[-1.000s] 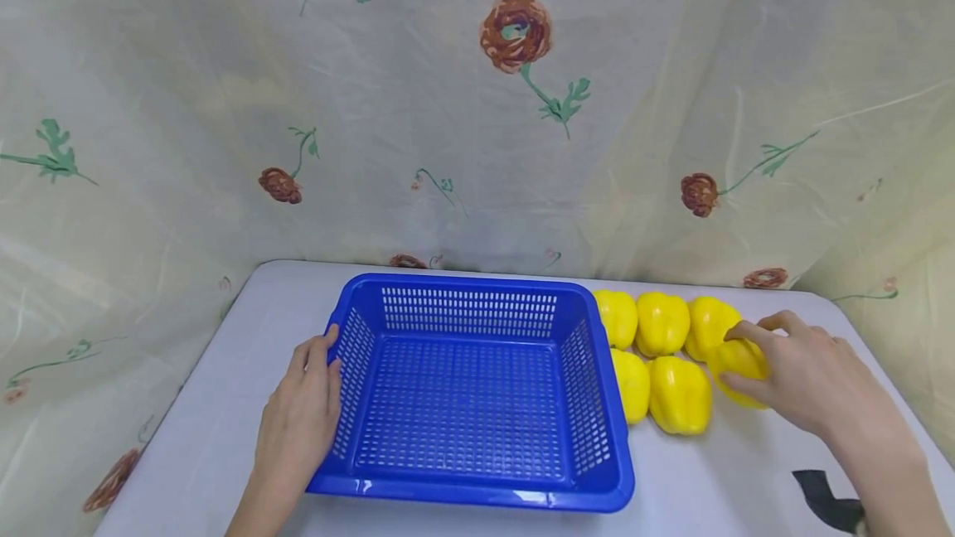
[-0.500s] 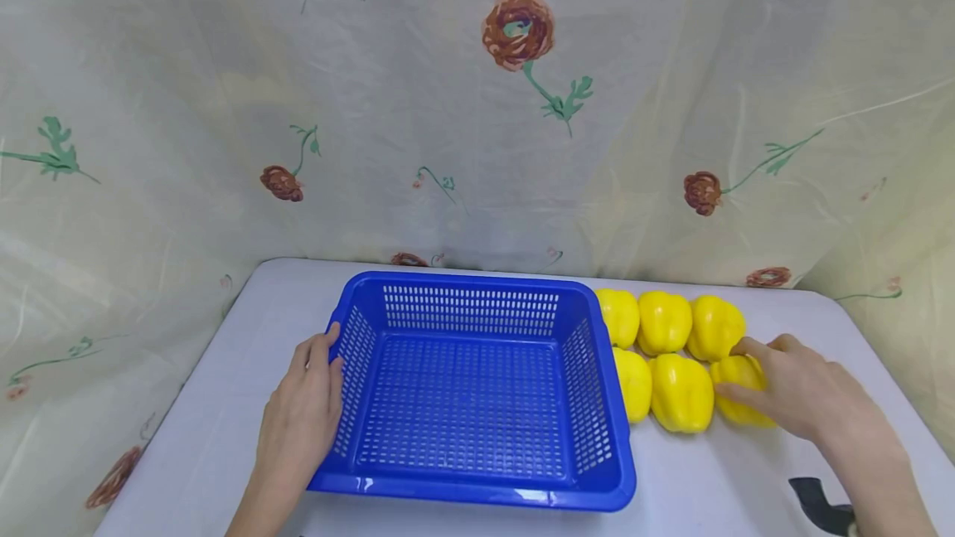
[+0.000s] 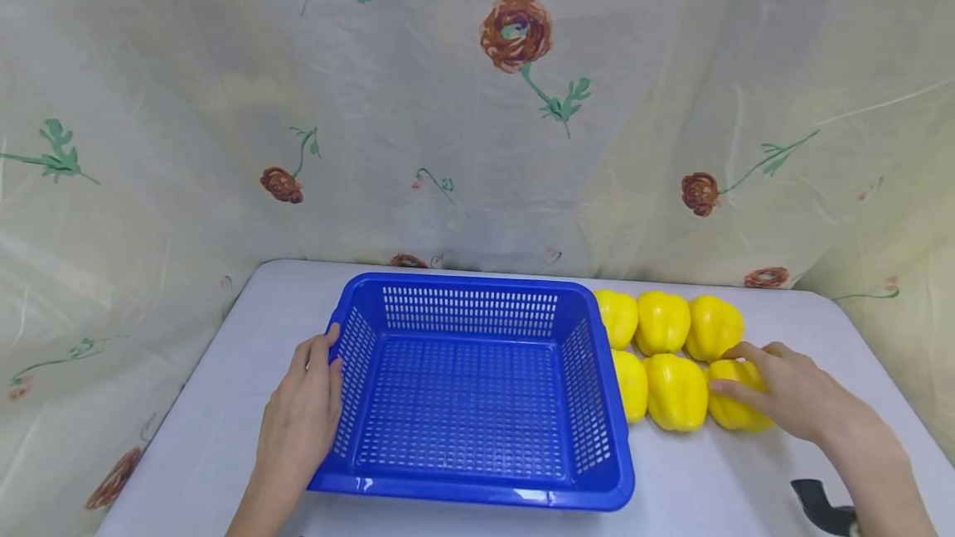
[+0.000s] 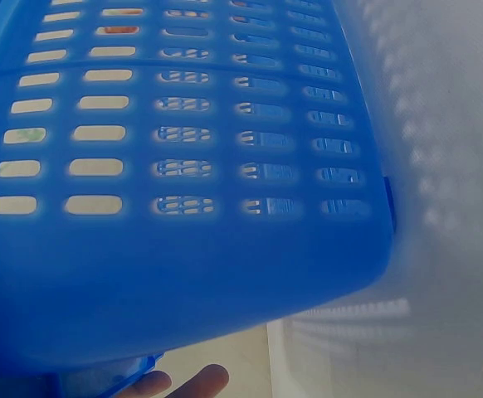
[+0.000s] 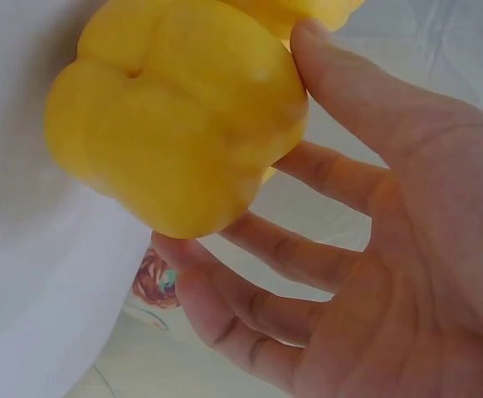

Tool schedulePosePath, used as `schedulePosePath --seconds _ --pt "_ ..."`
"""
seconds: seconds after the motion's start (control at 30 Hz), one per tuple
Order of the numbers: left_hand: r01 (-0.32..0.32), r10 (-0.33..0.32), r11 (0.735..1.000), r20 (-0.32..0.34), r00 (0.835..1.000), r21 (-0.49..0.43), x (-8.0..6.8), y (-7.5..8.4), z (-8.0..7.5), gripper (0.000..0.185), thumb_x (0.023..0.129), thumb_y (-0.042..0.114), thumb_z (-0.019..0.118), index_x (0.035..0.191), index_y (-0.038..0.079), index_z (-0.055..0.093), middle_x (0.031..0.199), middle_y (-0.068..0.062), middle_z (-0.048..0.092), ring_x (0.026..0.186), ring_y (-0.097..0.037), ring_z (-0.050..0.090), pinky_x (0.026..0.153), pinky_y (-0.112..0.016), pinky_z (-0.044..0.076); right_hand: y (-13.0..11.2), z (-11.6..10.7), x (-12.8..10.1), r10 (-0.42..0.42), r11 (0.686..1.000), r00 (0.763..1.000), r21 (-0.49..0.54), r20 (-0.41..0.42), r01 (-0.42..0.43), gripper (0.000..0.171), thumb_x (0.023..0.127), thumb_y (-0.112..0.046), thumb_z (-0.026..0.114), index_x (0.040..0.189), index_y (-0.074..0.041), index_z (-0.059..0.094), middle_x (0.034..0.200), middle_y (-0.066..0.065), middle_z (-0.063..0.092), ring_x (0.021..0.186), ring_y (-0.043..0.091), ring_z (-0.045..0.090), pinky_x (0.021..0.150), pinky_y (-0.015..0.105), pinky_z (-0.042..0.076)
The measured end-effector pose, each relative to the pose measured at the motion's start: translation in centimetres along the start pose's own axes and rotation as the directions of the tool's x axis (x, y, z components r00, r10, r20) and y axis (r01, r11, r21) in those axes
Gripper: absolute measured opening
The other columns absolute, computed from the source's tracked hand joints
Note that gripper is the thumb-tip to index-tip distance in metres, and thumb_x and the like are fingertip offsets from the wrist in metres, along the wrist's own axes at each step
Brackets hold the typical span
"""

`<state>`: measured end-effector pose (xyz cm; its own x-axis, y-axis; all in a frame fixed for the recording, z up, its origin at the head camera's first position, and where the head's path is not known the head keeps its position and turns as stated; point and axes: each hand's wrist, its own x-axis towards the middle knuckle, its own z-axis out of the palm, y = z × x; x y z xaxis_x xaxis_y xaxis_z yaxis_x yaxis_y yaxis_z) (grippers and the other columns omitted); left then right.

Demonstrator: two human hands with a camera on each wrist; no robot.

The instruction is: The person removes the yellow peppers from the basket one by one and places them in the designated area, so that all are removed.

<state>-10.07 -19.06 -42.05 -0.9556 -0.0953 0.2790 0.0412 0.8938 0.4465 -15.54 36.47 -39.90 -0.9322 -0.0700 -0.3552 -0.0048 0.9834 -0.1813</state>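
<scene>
A blue plastic basket (image 3: pixel 462 495) with slotted walls stands on the table. At its left rim, my left hand (image 3: pixel 302 408) grips the edge; only fingertips (image 4: pixel 204 383) of that hand show in the left wrist view, below the basket wall. My right hand (image 3: pixel 802 396) holds a yellow bell pepper (image 3: pixel 734 408) at the right end of the front row, thumb and fingers around its sides. In the right wrist view that bell pepper (image 5: pixel 175 124) lies between the thumb and the fingers. Its left side touches or nearly touches another yellow bell pepper (image 3: pixel 676 394).
Several more yellow bell peppers (image 3: pixel 662 323) form two rows against the basket's right side, which partly hides the leftmost ones. A white cloth covers the table (image 3: pixel 283 313). Flower-patterned curtains (image 3: pixel 418 106) hang behind. A black strap (image 3: pixel 816 504) shows by my right wrist.
My right hand has lowered its bell pepper toward me onto the table at the front row's right end. The neighbouring pepper has shifted slightly left. My left hand and the basket stay put.
</scene>
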Motion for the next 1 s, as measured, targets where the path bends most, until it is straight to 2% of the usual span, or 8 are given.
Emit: schedulePosePath --seconds 0.13,0.37,0.63,0.73,1.0 --pt "-0.004 0.004 1.0 -0.005 1.0 0.002 0.1 0.0 0.1 0.044 0.114 0.013 0.052 0.155 -0.003 0.05 0.148 -0.033 0.059 0.09 -0.043 0.076 0.061 -0.047 0.063 0.0 0.1 0.3 -0.015 1.0 1.0 0.004 -0.016 0.015 0.09 0.099 -0.07 0.062 0.147 0.006 0.053 0.13 0.045 0.055 0.099 0.047 0.064 0.081 0.068 0.06" --pt "-0.011 0.012 1.0 -0.015 1.0 0.006 0.1 0.0 0.1 0.043 0.114 0.012 0.052 0.154 -0.004 0.051 0.146 -0.033 0.06 0.089 -0.043 0.077 0.061 -0.046 0.064 -0.2 0.2 0.6 -0.067 0.998 0.993 -0.009 -0.094 0.066 0.065 0.106 -0.052 0.064 0.135 0.006 0.062 0.125 0.041 0.059 0.096 0.044 0.064 0.082 0.065 0.061" --pt "-0.005 0.005 1.0 -0.012 1.0 0.004 0.0 0.0 0.1 0.043 0.114 0.013 0.052 0.154 -0.003 0.051 0.147 -0.033 0.06 0.087 -0.042 0.076 0.06 -0.045 0.063 -0.6 0.5 0.8 -0.062 0.998 0.989 -0.03 -0.131 0.058 0.059 0.108 -0.044 0.062 0.134 0.009 0.059 0.126 0.044 0.057 0.096 0.048 0.064 0.084 0.068 0.06" --pt "-0.008 0.008 1.0 -0.013 1.0 0.006 0.0 0.0 0.1 0.043 0.114 0.013 0.052 0.154 -0.003 0.051 0.147 -0.033 0.06 0.09 -0.044 0.077 0.061 -0.046 0.064 -0.7 0.5 0.8 -0.065 0.997 0.988 -0.051 -0.141 0.059 0.054 0.107 -0.042 0.064 0.133 0.006 0.061 0.127 0.044 0.057 0.097 0.05 0.064 0.083 0.07 0.06" --pt "-0.008 0.008 1.0 -0.01 1.0 0.0 0.0 -0.1 0.1 0.043 0.114 0.013 0.052 0.153 -0.004 0.051 0.146 -0.033 0.06 0.089 -0.043 0.077 0.06 -0.046 0.063 -1.2 0.6 0.8 -0.106 0.991 0.982 -0.092 -0.154 0.093 0.043 0.105 -0.035 0.068 0.131 -0.001 0.067 0.124 0.039 0.062 0.093 0.044 0.065 0.082 0.071 0.06"
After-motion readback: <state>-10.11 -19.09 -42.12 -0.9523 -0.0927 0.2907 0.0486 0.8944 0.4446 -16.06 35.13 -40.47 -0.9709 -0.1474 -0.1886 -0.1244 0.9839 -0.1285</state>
